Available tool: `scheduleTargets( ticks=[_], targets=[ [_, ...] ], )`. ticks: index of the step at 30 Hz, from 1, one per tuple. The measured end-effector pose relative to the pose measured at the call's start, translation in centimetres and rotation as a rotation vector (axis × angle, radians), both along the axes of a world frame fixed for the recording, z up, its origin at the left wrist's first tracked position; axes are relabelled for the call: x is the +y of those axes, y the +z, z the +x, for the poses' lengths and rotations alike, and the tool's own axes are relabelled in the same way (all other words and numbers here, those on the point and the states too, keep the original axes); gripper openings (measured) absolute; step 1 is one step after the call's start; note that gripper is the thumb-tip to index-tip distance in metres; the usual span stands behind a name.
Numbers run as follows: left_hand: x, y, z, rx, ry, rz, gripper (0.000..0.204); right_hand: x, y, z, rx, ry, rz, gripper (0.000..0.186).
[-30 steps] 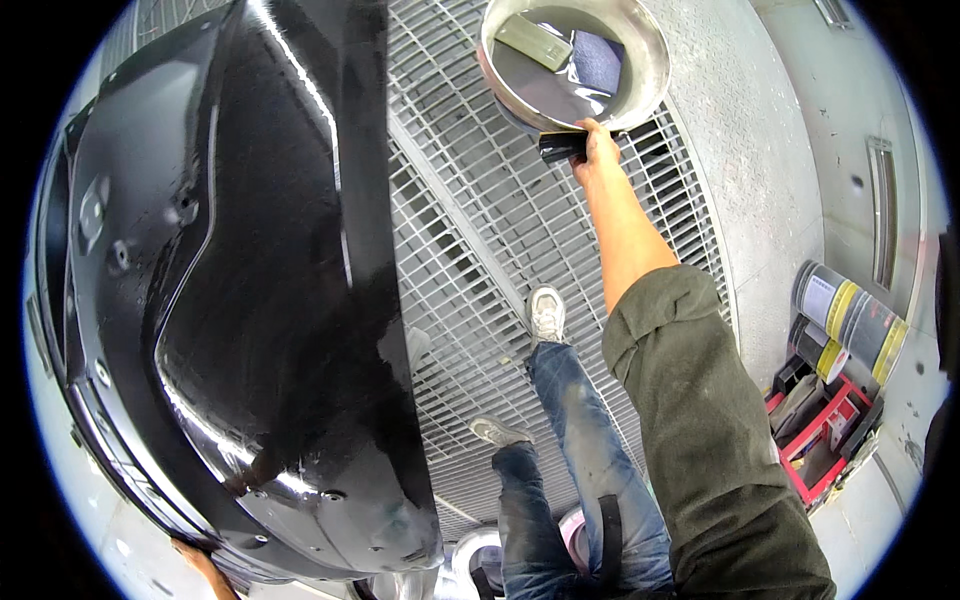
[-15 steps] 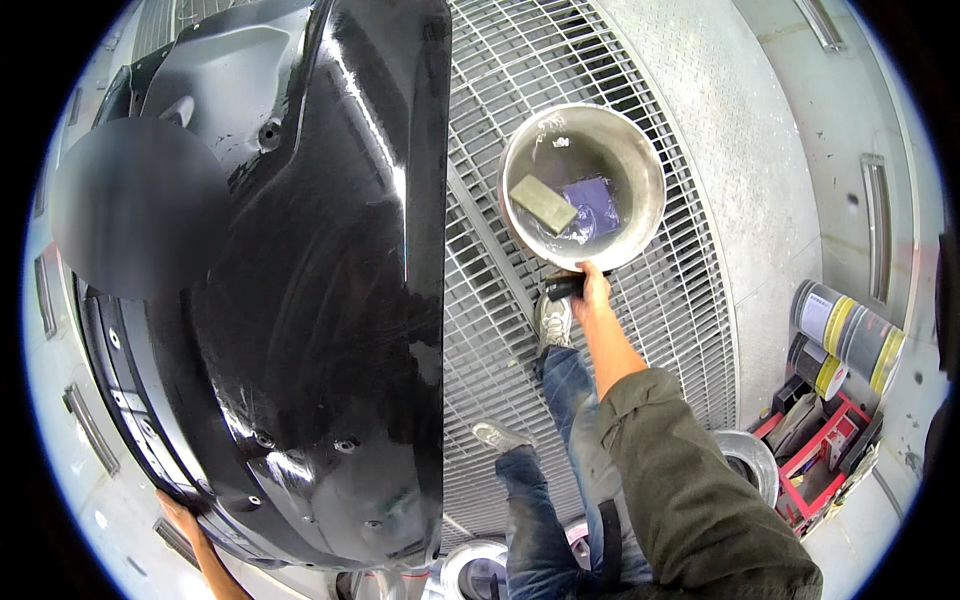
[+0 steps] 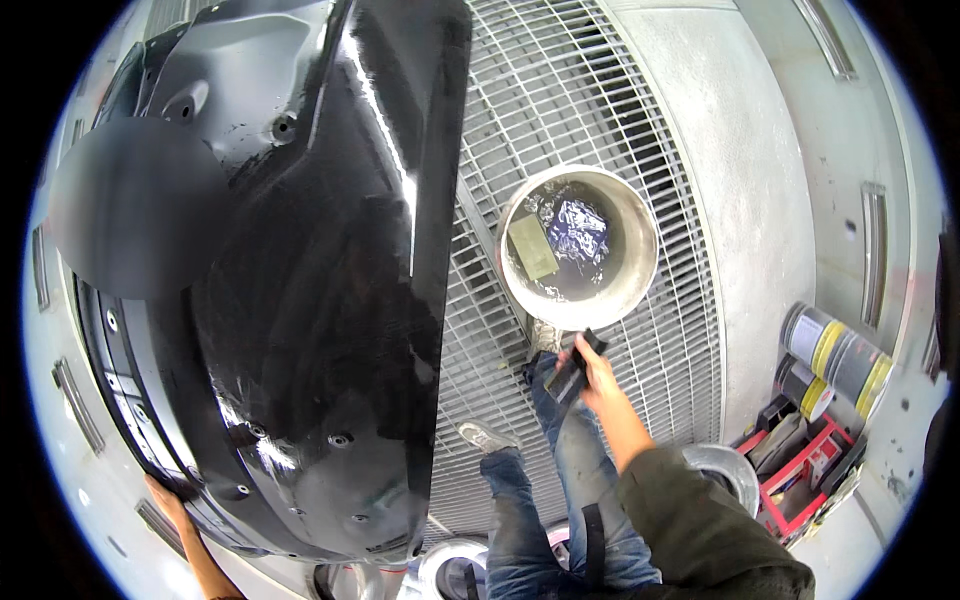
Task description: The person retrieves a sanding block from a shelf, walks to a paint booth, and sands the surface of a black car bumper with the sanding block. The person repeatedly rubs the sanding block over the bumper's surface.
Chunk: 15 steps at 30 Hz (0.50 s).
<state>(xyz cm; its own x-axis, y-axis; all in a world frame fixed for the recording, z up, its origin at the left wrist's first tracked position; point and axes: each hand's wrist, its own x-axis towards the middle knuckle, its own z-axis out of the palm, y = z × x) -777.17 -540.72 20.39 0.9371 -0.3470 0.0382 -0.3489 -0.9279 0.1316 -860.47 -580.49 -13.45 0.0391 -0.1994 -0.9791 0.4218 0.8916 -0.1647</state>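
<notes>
My right hand (image 3: 590,375) grips a dark, flat pad (image 3: 568,378) just below the steel bucket (image 3: 635,245), apart from its rim. In the bucket are water, an olive-green block (image 3: 532,248) and a blue piece (image 3: 578,230) under rippling water. At the far left, my left hand (image 3: 172,505) holds the lower outer edge of a large glossy black vehicle panel (image 3: 310,260) with bolt holes, which fills the left half of the view. A grey blurred disc hides part of the panel.
The bucket is on a metal floor grating (image 3: 540,80) beside a pale plate strip (image 3: 750,150). At the right are stacked cans (image 3: 830,355) and a red tool carrier (image 3: 785,500). More buckets (image 3: 725,470) stand near my legs (image 3: 570,470). Pale walls surround this.
The bucket has moved down in view and my right hand has come away from its rim with the pad. The water ripples more. The panel appears shifted slightly right; my left hand stays on it.
</notes>
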Motion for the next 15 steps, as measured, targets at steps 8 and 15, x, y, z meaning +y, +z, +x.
scheduleTargets(
  ticks=[8, 15],
  targets=[
    [1.5, 2.1, -4.7, -0.265, -0.191, 0.542, 0.047, -8.9, -12.8, -4.3, -0.066, 0.071, -0.218, 0.03],
    [-8.3, -0.1, -12.4, -0.149, -0.069, 0.103, 0.066, -13.7, -34.2, -9.6, 0.754, 1.682, -0.494, 0.053]
  ],
)
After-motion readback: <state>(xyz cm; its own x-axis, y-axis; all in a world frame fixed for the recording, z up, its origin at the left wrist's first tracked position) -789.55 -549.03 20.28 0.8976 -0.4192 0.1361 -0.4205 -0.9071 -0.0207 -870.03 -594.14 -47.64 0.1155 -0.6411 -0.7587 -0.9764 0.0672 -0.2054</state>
